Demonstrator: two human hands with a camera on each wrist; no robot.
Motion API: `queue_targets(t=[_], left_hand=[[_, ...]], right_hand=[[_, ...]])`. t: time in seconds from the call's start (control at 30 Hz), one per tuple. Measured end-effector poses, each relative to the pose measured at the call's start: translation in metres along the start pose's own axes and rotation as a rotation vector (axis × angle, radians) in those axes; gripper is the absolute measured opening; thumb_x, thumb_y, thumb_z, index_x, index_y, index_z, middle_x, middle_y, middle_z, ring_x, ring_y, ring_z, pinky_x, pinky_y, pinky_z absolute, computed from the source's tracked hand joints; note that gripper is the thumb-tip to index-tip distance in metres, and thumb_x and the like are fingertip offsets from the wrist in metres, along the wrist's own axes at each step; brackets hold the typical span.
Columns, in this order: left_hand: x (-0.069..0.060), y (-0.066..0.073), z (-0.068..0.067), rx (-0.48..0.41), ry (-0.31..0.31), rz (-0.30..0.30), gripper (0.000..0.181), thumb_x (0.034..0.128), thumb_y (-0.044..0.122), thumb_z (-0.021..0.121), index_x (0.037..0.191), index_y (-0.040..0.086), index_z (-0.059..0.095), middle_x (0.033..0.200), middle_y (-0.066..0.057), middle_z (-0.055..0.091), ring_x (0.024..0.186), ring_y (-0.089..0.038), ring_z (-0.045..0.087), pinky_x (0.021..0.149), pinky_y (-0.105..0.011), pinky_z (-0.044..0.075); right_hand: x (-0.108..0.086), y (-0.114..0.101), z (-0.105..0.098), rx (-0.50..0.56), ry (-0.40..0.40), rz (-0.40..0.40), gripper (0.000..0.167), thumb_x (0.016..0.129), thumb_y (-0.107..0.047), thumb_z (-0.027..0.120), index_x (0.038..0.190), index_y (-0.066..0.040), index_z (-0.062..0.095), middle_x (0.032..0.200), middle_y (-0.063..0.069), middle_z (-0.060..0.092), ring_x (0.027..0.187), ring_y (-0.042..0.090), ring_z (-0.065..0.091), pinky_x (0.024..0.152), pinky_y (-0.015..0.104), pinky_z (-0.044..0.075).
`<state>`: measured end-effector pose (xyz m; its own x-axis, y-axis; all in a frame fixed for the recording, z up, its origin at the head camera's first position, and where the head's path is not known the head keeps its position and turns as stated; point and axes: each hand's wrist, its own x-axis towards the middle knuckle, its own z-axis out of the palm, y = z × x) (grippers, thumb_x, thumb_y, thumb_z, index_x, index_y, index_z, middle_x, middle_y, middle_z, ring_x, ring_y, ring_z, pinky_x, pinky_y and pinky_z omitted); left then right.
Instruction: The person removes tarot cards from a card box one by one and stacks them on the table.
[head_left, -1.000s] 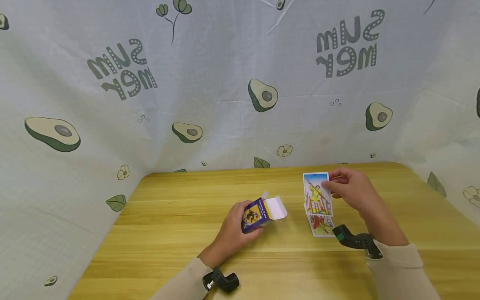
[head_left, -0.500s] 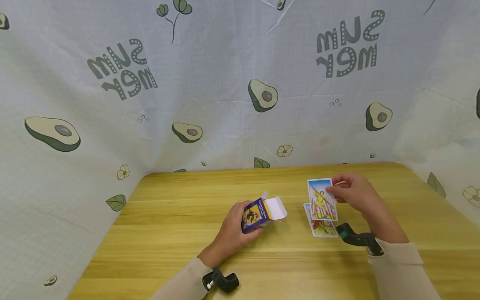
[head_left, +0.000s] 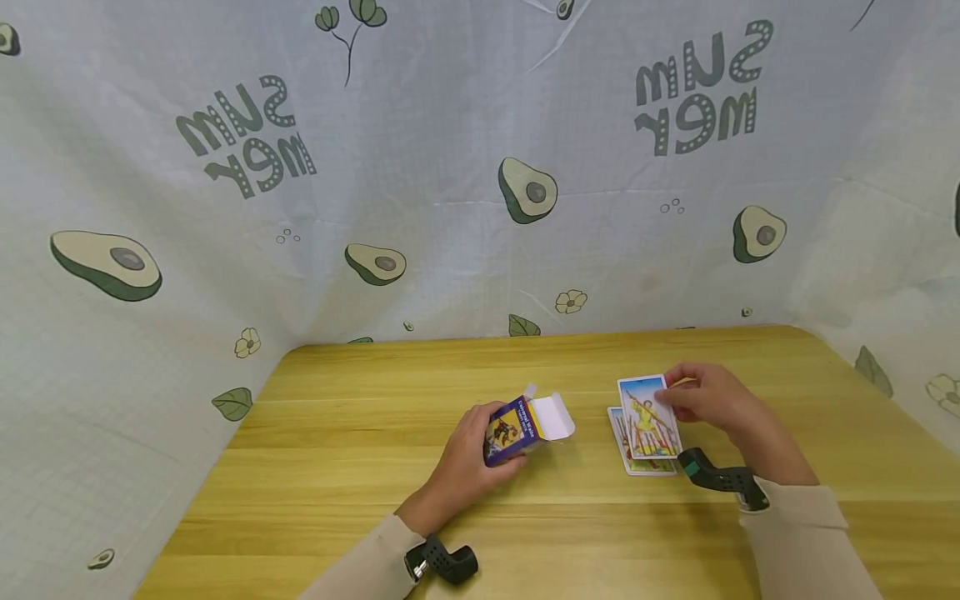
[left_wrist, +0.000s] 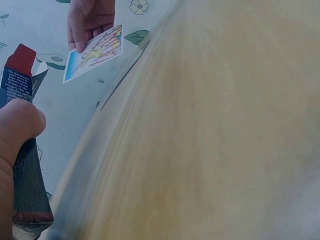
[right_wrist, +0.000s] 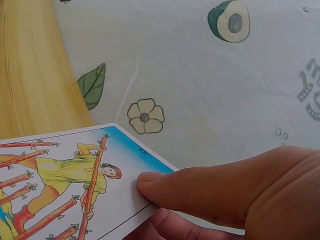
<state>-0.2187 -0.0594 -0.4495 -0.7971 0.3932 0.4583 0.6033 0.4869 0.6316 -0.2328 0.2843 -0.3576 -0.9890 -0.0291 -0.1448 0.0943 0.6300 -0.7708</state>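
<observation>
My left hand (head_left: 467, 454) grips a purple tarot card box (head_left: 512, 432), whose white end flap (head_left: 552, 416) stands open toward the right. In the left wrist view the thumb presses on the dark side of the box (left_wrist: 31, 180). On the right, my right hand (head_left: 712, 398) pinches a tarot card (right_wrist: 55, 185) by its upper right edge, thumb on the picture side. That card shows a figure in yellow with several staffs. Beneath and behind it, mostly covered, more card faces (head_left: 649, 468) lie on the table; how many I cannot tell.
Both hands are over a yellow wood-grain table (head_left: 360, 433). Behind and at the sides hangs a pale cloth (head_left: 450, 167) printed with avocados and leaves, meeting the table's far edge. A black wrist camera (head_left: 720, 479) sits close below the held card.
My right hand has brought the pinched card nearer to me and slightly right, so it covers more of the cards below. The left hand and box have stayed in place.
</observation>
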Motion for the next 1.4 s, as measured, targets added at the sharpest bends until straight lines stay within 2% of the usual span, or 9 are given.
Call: queue_targets(t=[0.37, 0.8, 1.4], left_hand=[[-0.001, -0.001, 0.000, 0.016, -0.002, 0.002, 0.071, 0.0805, 0.034, 0.077, 0.138, 0.012, 0.041, 0.121, -0.002, 0.053, 0.101, -0.012, 0.050, 0.084, -0.028, 0.047], [-0.001, -0.001, 0.001, 0.018, -0.009, -0.021, 0.073, 0.0799, 0.035, 0.078, 0.139, 0.012, 0.041, 0.122, 0.000, 0.053, 0.103, -0.012, 0.050, 0.086, -0.030, 0.047], [-0.002, -0.002, 0.002, 0.032, -0.017, -0.024, 0.072, 0.0804, 0.036, 0.077, 0.138, 0.012, 0.041, 0.121, 0.000, 0.053, 0.102, -0.012, 0.050, 0.085, -0.029, 0.047]], right_hand=[[0.004, 0.009, 0.002, 0.029, -0.078, 0.034, 0.030, 0.091, -0.013, 0.065, 0.108, 0.007, 0.052, 0.091, 0.012, 0.065, 0.077, 0.021, 0.059, 0.071, 0.033, 0.054], [0.005, 0.012, 0.008, 0.022, -0.096, 0.065, 0.031, 0.090, -0.016, 0.067, 0.108, 0.005, 0.053, 0.096, 0.014, 0.064, 0.078, 0.022, 0.060, 0.073, 0.034, 0.054], [0.009, 0.016, 0.014, 0.006, -0.082, 0.040, 0.027, 0.090, -0.009, 0.065, 0.106, 0.008, 0.052, 0.090, 0.015, 0.062, 0.073, 0.021, 0.058, 0.068, 0.033, 0.055]])
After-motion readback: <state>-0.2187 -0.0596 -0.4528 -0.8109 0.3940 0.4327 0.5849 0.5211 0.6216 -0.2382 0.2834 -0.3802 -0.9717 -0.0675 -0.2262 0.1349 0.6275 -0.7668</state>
